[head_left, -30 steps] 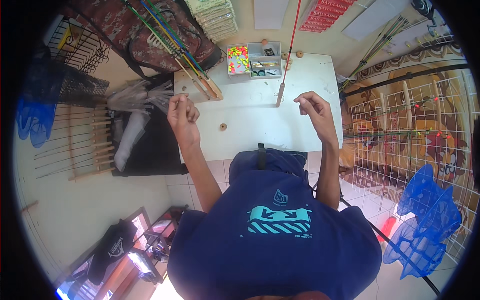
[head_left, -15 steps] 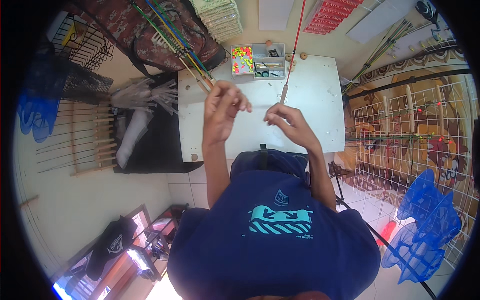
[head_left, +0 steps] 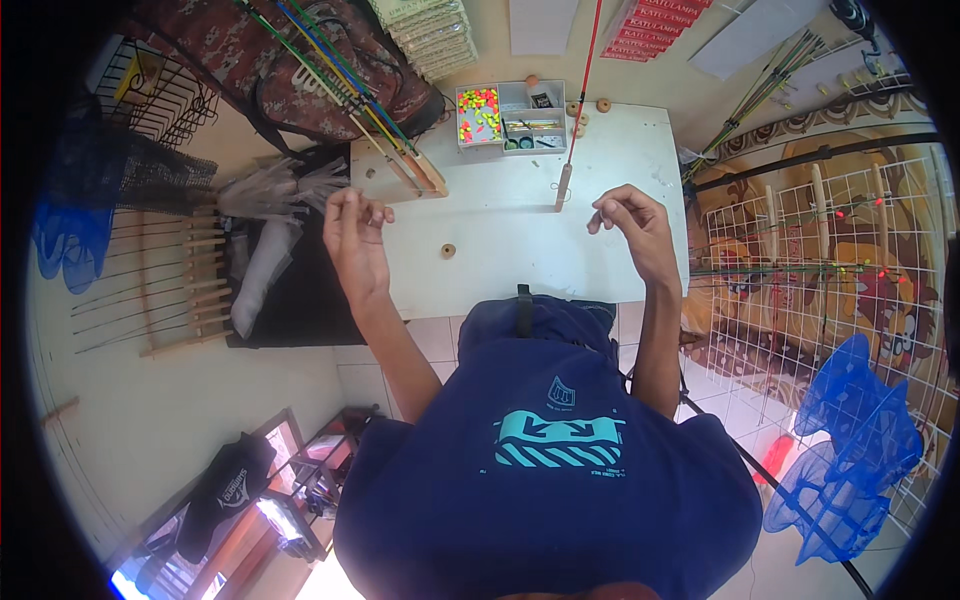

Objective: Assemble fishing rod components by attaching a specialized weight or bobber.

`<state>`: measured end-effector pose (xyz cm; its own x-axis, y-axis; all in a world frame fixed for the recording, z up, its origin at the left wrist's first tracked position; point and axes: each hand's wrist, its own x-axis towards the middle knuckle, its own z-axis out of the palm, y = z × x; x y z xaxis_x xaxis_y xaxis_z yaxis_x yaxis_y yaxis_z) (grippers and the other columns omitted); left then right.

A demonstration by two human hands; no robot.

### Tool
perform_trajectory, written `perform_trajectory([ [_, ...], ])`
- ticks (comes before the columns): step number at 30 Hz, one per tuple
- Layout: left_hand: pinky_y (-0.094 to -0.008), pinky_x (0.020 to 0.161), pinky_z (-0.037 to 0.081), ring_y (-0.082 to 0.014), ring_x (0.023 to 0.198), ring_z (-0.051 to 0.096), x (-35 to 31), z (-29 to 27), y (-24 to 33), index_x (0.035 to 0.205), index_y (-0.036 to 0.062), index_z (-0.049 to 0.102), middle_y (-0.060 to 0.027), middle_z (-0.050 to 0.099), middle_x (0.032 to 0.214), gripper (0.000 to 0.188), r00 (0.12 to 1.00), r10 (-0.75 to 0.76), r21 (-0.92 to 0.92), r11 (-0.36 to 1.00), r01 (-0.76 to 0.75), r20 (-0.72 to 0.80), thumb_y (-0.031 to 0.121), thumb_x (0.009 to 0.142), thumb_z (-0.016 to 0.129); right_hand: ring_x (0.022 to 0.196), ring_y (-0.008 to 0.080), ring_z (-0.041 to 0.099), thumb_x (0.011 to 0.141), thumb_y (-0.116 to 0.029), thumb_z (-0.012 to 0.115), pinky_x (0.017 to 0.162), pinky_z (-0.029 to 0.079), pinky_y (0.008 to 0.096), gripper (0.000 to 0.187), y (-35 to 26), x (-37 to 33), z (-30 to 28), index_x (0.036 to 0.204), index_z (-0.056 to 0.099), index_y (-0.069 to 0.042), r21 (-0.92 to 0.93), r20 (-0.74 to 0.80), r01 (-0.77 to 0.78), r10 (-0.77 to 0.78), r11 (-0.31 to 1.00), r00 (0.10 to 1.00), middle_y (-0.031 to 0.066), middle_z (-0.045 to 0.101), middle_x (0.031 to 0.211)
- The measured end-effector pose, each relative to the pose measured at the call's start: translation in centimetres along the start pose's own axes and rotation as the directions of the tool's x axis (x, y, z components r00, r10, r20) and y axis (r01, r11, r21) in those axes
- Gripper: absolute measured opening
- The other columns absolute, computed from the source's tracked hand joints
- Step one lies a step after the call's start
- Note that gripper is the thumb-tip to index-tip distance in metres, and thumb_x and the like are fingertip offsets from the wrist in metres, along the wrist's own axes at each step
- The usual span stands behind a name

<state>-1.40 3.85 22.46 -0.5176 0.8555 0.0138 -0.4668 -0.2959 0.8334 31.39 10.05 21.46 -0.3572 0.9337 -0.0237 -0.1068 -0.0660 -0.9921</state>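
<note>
My left hand (head_left: 357,250) is raised over the left edge of the white table (head_left: 520,240), thumb and fingers brought together in a pinch. Over the table's right side, my right hand (head_left: 642,232) pinches thumb against fingertips as well. Whatever is in either pinch is too thin or small to make out. Between the hands, nearer the right one, a red fishing rod (head_left: 566,185) with a wooden grip points away from me; a small loop of line hangs by its grip. A round wooden disc (head_left: 448,251) lies on the table, right of my left hand.
A compartment tray (head_left: 535,147) of bright floats stands at the back. Several rods lean in a wooden holder (head_left: 432,180) at the back left, near a camouflage bag (head_left: 330,85). Wire grid racks (head_left: 790,300) and blue nets (head_left: 860,420) are on the right.
My hands have drawn apart, the left going left and the right going right. The wooden disc and the rod holder, formerly behind my left hand, now show.
</note>
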Motion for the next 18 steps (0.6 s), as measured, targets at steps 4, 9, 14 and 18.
perform_trajectory([
  [4,-0.0263,0.064,0.04,-0.0107,0.067,0.044,0.3,-1.3,0.2,0.096,0.0026,0.054,-0.0016,0.049,0.081,0.011,0.987,0.074,0.142,0.988,-0.054,-0.14,0.013,0.095,0.058,0.059,0.0066,0.048,0.092,-0.016,0.061,0.058,0.037,0.0226,0.016,0.0,-0.2,-0.6,0.094,0.065,0.0,0.03,-0.075,-0.029,0.031,0.999,0.997,0.0008,0.055,0.069],
  [9,-0.0235,0.062,0.038,-0.0078,0.065,0.041,0.4,-3.6,-0.7,0.095,0.0023,0.056,0.0011,0.05,0.079,0.012,0.963,0.145,0.438,0.899,-0.031,-0.228,0.014,0.095,0.058,0.06,0.0042,0.042,0.092,-0.017,0.062,0.054,0.032,0.0198,0.016,-0.1,-0.1,-1.0,0.094,0.066,-0.001,0.048,-0.143,-0.015,0.022,0.999,0.989,-0.0017,0.053,0.069],
  [14,-0.0239,0.063,0.04,-0.0083,0.066,0.047,0.5,-6.1,-1.8,0.092,-0.0003,0.059,0.0006,0.054,0.074,0.018,0.929,0.334,0.729,0.674,-0.119,-0.157,0.018,0.093,0.061,0.06,0.0029,0.041,0.091,-0.017,0.063,0.053,0.031,0.0186,0.016,0.3,0.1,-1.6,0.093,0.065,-0.001,0.017,-0.273,0.033,-0.027,0.999,0.962,-0.0032,0.051,0.07],
  [18,-0.0231,0.065,0.039,-0.0078,0.069,0.046,0.1,-7.2,-1.8,0.093,0.0005,0.062,0.001,0.055,0.077,0.021,0.9,0.402,0.872,0.487,-0.054,-0.168,0.021,0.092,0.063,0.057,0.0039,0.041,0.092,-0.015,0.062,0.053,0.032,0.0192,0.016,0.4,0.4,-2.0,0.094,0.063,0.001,0.02,-0.386,0.1,-0.085,0.995,0.919,-0.0018,0.051,0.067],
])
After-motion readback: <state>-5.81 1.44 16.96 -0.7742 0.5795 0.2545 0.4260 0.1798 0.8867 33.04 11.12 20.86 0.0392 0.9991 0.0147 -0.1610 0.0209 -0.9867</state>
